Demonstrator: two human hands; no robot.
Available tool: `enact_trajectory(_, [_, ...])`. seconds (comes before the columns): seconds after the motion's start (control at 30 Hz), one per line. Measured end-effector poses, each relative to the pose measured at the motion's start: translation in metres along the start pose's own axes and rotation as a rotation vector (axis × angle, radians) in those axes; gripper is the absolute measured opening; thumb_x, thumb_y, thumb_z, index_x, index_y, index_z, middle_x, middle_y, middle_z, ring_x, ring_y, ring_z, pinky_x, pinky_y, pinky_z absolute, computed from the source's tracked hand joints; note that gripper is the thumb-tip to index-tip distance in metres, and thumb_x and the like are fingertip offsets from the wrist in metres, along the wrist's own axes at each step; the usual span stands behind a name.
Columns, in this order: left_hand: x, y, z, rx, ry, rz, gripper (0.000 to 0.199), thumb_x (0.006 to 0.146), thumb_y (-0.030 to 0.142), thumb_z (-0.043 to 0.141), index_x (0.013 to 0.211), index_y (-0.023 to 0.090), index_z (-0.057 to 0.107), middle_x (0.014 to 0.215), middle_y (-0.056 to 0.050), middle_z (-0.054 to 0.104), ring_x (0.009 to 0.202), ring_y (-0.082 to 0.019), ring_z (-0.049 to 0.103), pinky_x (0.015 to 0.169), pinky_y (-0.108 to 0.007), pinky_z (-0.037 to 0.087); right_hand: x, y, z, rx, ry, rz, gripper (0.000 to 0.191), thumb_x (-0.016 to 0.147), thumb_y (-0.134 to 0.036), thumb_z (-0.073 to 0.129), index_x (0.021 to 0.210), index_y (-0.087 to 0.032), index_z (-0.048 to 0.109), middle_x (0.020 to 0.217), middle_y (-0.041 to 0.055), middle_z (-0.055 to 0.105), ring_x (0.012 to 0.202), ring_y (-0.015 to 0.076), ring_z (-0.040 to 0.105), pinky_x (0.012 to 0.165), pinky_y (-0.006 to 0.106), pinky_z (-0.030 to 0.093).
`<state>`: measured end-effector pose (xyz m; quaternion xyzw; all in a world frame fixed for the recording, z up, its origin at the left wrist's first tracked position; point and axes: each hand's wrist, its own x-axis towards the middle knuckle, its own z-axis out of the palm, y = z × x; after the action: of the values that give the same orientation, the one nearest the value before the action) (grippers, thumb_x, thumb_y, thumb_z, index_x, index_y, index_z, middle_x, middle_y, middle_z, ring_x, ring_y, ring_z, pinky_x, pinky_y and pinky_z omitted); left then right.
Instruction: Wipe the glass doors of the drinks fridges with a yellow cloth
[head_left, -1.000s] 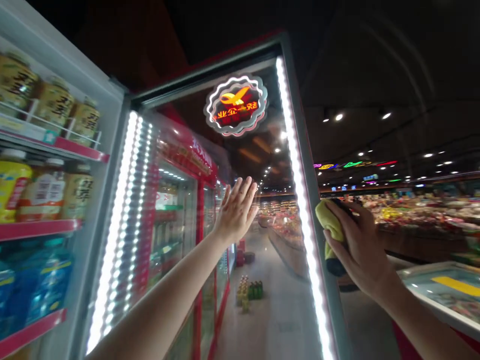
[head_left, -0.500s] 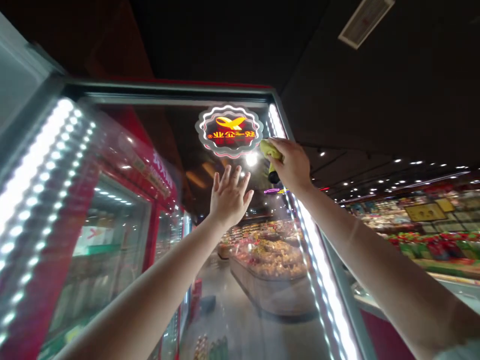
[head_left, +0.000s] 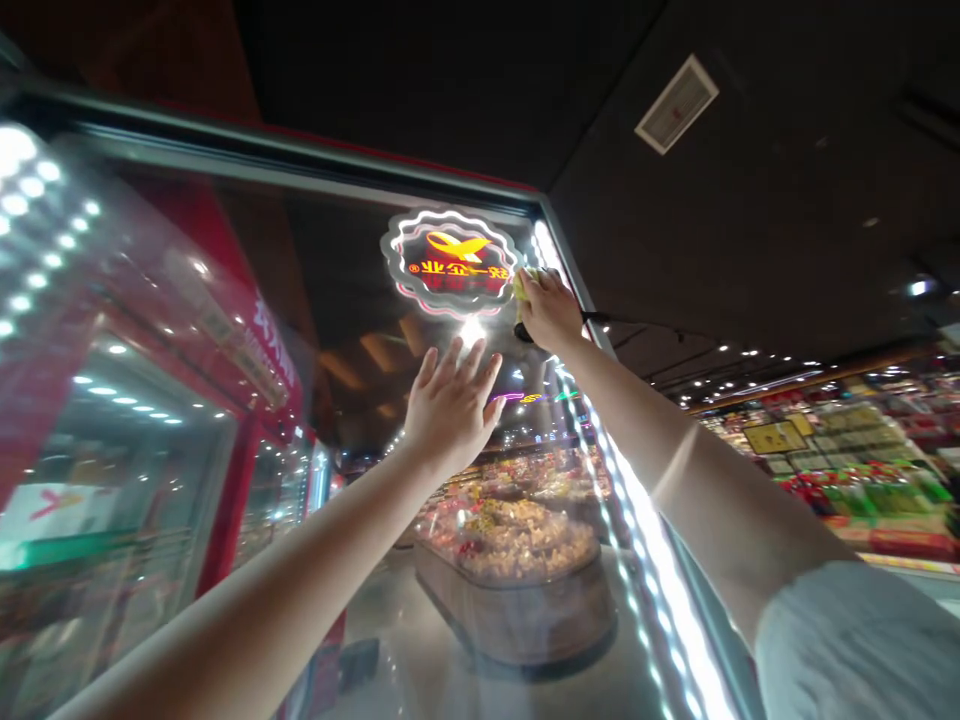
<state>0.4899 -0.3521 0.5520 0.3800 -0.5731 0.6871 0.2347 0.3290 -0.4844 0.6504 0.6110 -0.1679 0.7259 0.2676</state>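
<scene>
A glass door (head_left: 330, 235) in a dark metal frame stands before me. My left hand (head_left: 451, 408) is raised against the glass with its fingers spread, holding nothing. Up by the right frame edge, my right hand (head_left: 553, 312) grips a yellow-green cloth (head_left: 520, 284), bunched with a dark part below it. The cloth lies at the right rim of a scalloped sticker (head_left: 454, 262) with a yellow and red logo, its lettering reversed. My palm and fingers hide most of the cloth.
Bright LED strips (head_left: 645, 540) run down the right frame, with more lights (head_left: 30, 215) at left. Red cabinets (head_left: 225, 490) show at left through or in the glass. A display bin (head_left: 517, 600) heaped with goods appears beyond. Stocked shelves (head_left: 862, 470) stand at far right.
My right hand and the cloth have shifted slightly left, closer to the sticker's edge. My left hand remains spread on the glass. The view has tilted and turned a little to the right.
</scene>
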Motion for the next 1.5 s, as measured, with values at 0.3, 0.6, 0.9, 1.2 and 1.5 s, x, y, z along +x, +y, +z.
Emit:
enact_trajectory(0.3, [0.011,0.001,-0.016,0.195,-0.168,-0.089,0.052,0.103,0.044,0.039,0.150,0.022,0.046,0.165,-0.010,0.042,0.156,-0.028,0.032,0.128,-0.053,0.020,-0.044,0.019,-0.006,0.067,-0.059,-0.299,0.056,0.096,-0.020,0.047,0.152,-0.026,0.052,0.161,0.0053,0.048,0.147,0.0274,0.044,0.122,0.047,0.041])
enact_trajectory(0.6, [0.008,-0.008,-0.026,0.244,-0.202,-0.193,0.057,0.103,0.045,0.035,0.153,0.019,0.044,0.166,-0.010,0.039,0.157,-0.029,0.030,0.129,-0.054,0.018,-0.063,-0.017,0.003,0.149,-0.074,-0.375,0.049,0.104,-0.035,0.044,0.152,-0.032,0.053,0.163,-0.0041,0.045,0.155,0.0234,0.034,0.125,0.041,0.038])
enact_trajectory(0.9, [-0.010,-0.023,-0.047,0.308,-0.249,-0.283,0.059,0.102,0.043,0.035,0.153,0.016,0.043,0.167,-0.012,0.036,0.157,-0.031,0.029,0.129,-0.058,0.017,-0.016,-0.020,0.026,0.198,0.037,-0.065,0.044,0.099,-0.027,0.051,0.140,-0.026,0.065,0.149,0.0081,0.060,0.139,0.0317,0.053,0.114,0.051,0.049])
enact_trajectory(1.2, [-0.024,-0.036,-0.062,0.346,-0.284,-0.339,0.060,0.102,0.044,0.034,0.158,0.021,0.036,0.168,-0.009,0.035,0.158,-0.029,0.026,0.130,-0.054,0.017,-0.069,-0.015,0.022,0.384,-0.003,-0.351,0.037,0.089,-0.015,0.055,0.114,-0.032,0.076,0.138,0.0005,0.065,0.130,0.0235,0.060,0.107,0.041,0.054])
enact_trajectory(1.5, [-0.035,-0.033,-0.067,0.398,-0.331,-0.372,0.060,0.104,0.045,0.030,0.158,0.021,0.034,0.170,-0.009,0.031,0.158,-0.027,0.027,0.130,-0.053,0.018,-0.050,-0.071,0.038,0.496,-0.003,-0.399,0.052,0.092,-0.015,0.054,0.139,-0.032,0.064,0.151,-0.0028,0.059,0.147,0.0241,0.045,0.123,0.048,0.040])
